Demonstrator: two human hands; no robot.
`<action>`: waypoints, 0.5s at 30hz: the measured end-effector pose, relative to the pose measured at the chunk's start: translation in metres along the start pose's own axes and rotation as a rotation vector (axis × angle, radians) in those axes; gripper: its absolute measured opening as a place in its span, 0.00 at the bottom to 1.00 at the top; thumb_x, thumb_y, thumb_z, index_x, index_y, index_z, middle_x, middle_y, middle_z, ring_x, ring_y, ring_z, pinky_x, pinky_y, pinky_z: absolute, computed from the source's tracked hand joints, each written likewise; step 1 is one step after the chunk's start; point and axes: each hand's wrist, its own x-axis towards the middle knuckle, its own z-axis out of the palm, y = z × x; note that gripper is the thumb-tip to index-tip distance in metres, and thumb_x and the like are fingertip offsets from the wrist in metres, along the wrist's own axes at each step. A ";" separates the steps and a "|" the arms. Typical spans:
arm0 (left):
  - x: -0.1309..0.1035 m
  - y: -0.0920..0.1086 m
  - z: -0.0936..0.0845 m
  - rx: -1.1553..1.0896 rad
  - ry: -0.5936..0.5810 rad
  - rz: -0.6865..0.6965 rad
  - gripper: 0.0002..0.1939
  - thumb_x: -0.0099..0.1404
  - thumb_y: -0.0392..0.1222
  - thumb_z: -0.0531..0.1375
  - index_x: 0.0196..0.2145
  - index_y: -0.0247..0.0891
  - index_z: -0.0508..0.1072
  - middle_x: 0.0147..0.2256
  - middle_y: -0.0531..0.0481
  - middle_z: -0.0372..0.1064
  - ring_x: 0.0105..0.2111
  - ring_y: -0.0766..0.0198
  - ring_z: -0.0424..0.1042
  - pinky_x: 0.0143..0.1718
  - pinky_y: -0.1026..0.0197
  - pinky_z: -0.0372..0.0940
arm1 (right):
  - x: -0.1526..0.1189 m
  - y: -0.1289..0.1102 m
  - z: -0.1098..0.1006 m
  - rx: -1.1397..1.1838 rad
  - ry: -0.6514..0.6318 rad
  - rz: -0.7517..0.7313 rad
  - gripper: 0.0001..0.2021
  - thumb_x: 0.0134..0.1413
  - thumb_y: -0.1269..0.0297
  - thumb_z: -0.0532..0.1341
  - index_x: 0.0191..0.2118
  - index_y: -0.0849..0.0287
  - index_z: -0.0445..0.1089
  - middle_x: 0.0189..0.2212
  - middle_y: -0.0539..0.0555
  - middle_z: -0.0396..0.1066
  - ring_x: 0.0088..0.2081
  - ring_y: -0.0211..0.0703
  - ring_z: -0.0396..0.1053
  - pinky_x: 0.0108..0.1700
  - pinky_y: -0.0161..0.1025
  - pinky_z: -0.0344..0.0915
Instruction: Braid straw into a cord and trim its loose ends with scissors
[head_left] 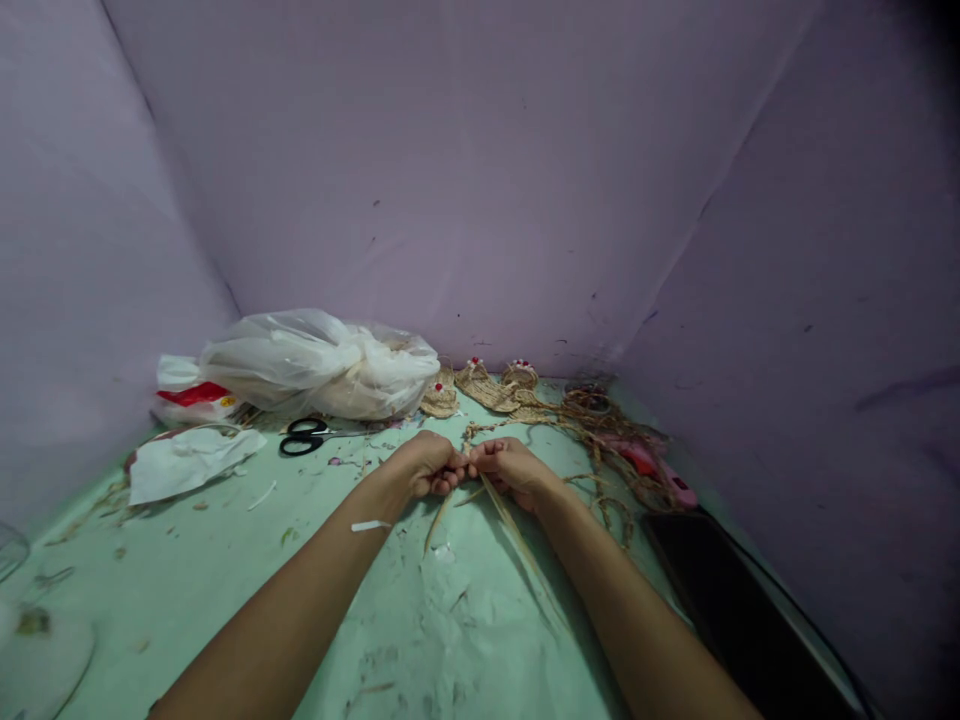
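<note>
Nearest me, the long, flat, pale straw-coloured fibre strands (516, 532) run over the green surface (225, 580), loose ends towards me and slightly right. Their long axis slants forward and a little left, up to my bare right hand (510, 470). Next out are my bare hands, close together at mid-view with fingertips nearly meeting. My right hand is closed in a pinch on the strands and is the nearer to their long tails. My left hand (435, 463) is pinched too, at the same gathered point, beside a shorter strand (436, 527) slanting towards me; which fibres it grips, I cannot tell. Just beyond the fingertips I have a thin tan braided cord (471, 430), bending away to the right. Black-handled scissors (302, 437) lie left of my left hand. Farther off, flat woven tan pieces with red-and-white trim (487, 388) sit against the lilac wall (480, 200).
</note>
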 end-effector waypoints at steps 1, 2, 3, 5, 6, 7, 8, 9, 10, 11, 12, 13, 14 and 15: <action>-0.001 0.000 0.001 0.033 0.032 -0.012 0.08 0.48 0.28 0.53 0.15 0.30 0.65 0.09 0.56 0.53 0.09 0.76 0.50 0.11 0.72 0.45 | 0.000 0.000 -0.002 -0.051 0.013 -0.012 0.03 0.34 0.72 0.55 0.18 0.62 0.64 0.13 0.46 0.61 0.14 0.28 0.49 0.17 0.29 0.44; -0.002 0.001 0.003 0.069 0.071 -0.021 0.08 0.48 0.28 0.53 0.15 0.30 0.65 0.09 0.56 0.53 0.09 0.76 0.49 0.11 0.71 0.43 | -0.001 -0.001 -0.003 -0.106 0.033 -0.025 0.02 0.32 0.72 0.56 0.18 0.62 0.65 0.13 0.46 0.61 0.14 0.28 0.50 0.18 0.29 0.45; -0.003 0.001 0.005 0.101 0.114 -0.019 0.08 0.47 0.29 0.54 0.14 0.30 0.65 0.08 0.56 0.52 0.08 0.76 0.48 0.11 0.71 0.41 | -0.002 -0.002 -0.004 -0.164 0.062 -0.039 0.01 0.31 0.72 0.57 0.17 0.62 0.65 0.13 0.46 0.62 0.15 0.29 0.51 0.18 0.30 0.46; -0.004 0.002 0.010 0.152 0.199 0.001 0.08 0.46 0.29 0.55 0.12 0.32 0.63 0.07 0.57 0.51 0.08 0.75 0.46 0.10 0.69 0.39 | -0.004 -0.005 -0.007 -0.279 0.138 -0.070 0.00 0.29 0.72 0.59 0.16 0.62 0.66 0.13 0.47 0.62 0.18 0.32 0.55 0.20 0.31 0.47; -0.005 0.003 0.012 0.171 0.233 0.016 0.08 0.45 0.29 0.56 0.12 0.32 0.62 0.06 0.57 0.50 0.08 0.75 0.46 0.10 0.69 0.38 | -0.006 -0.007 -0.007 -0.325 0.179 -0.086 0.01 0.28 0.72 0.60 0.15 0.62 0.67 0.13 0.48 0.62 0.19 0.33 0.56 0.21 0.31 0.47; -0.006 0.004 0.014 0.186 0.259 0.030 0.09 0.44 0.29 0.56 0.11 0.33 0.61 0.06 0.57 0.49 0.08 0.75 0.46 0.11 0.69 0.38 | -0.009 -0.011 -0.008 -0.378 0.219 -0.097 0.01 0.28 0.71 0.60 0.15 0.62 0.67 0.13 0.49 0.62 0.21 0.35 0.58 0.22 0.32 0.47; -0.007 0.005 0.016 0.196 0.277 0.040 0.09 0.43 0.29 0.56 0.11 0.33 0.61 0.05 0.57 0.49 0.08 0.74 0.46 0.11 0.68 0.38 | -0.013 -0.015 -0.008 -0.440 0.255 -0.100 0.01 0.28 0.70 0.60 0.15 0.62 0.68 0.13 0.50 0.63 0.22 0.36 0.59 0.22 0.33 0.47; -0.008 0.006 0.017 0.203 0.289 0.043 0.09 0.43 0.28 0.55 0.11 0.33 0.60 0.05 0.57 0.49 0.08 0.74 0.46 0.11 0.68 0.39 | -0.018 -0.019 -0.007 -0.512 0.290 -0.097 0.02 0.29 0.69 0.60 0.15 0.62 0.69 0.13 0.52 0.64 0.22 0.38 0.60 0.23 0.33 0.47; -0.009 0.006 0.018 0.207 0.297 0.040 0.09 0.42 0.28 0.55 0.11 0.34 0.60 0.05 0.57 0.48 0.08 0.74 0.47 0.11 0.68 0.39 | -0.023 -0.023 -0.005 -0.631 0.322 -0.084 0.03 0.31 0.68 0.60 0.16 0.61 0.70 0.14 0.53 0.66 0.22 0.39 0.61 0.23 0.34 0.47; -0.010 0.007 0.019 0.208 0.301 0.035 0.10 0.42 0.28 0.55 0.10 0.34 0.59 0.05 0.57 0.48 0.08 0.74 0.47 0.11 0.68 0.39 | -0.029 -0.028 -0.003 -0.741 0.334 -0.079 0.05 0.33 0.67 0.59 0.18 0.61 0.71 0.16 0.54 0.67 0.23 0.40 0.62 0.22 0.34 0.48; -0.010 0.007 0.020 0.204 0.304 0.028 0.10 0.42 0.28 0.55 0.10 0.34 0.58 0.05 0.57 0.47 0.08 0.74 0.47 0.11 0.69 0.40 | -0.034 -0.031 0.001 -0.826 0.326 -0.089 0.06 0.34 0.67 0.58 0.19 0.60 0.72 0.17 0.55 0.69 0.23 0.40 0.64 0.22 0.34 0.48; -0.011 0.006 0.021 0.196 0.303 0.022 0.11 0.43 0.29 0.55 0.10 0.35 0.57 0.05 0.57 0.47 0.08 0.74 0.47 0.11 0.69 0.40 | -0.038 -0.033 0.006 -0.896 0.308 -0.118 0.06 0.34 0.68 0.58 0.21 0.60 0.73 0.19 0.56 0.70 0.23 0.41 0.65 0.22 0.34 0.49; -0.010 0.005 0.021 0.187 0.299 0.017 0.11 0.43 0.29 0.55 0.11 0.35 0.56 0.05 0.58 0.47 0.08 0.74 0.46 0.11 0.69 0.40 | -0.042 -0.034 0.011 -0.952 0.296 -0.158 0.07 0.35 0.69 0.57 0.22 0.60 0.73 0.20 0.57 0.71 0.24 0.42 0.66 0.22 0.34 0.49; -0.010 0.004 0.021 0.178 0.291 0.013 0.11 0.44 0.30 0.55 0.11 0.36 0.55 0.05 0.58 0.47 0.08 0.75 0.46 0.10 0.69 0.40 | -0.045 -0.034 0.017 -1.001 0.303 -0.191 0.07 0.35 0.70 0.57 0.22 0.60 0.73 0.22 0.59 0.72 0.25 0.44 0.67 0.23 0.35 0.50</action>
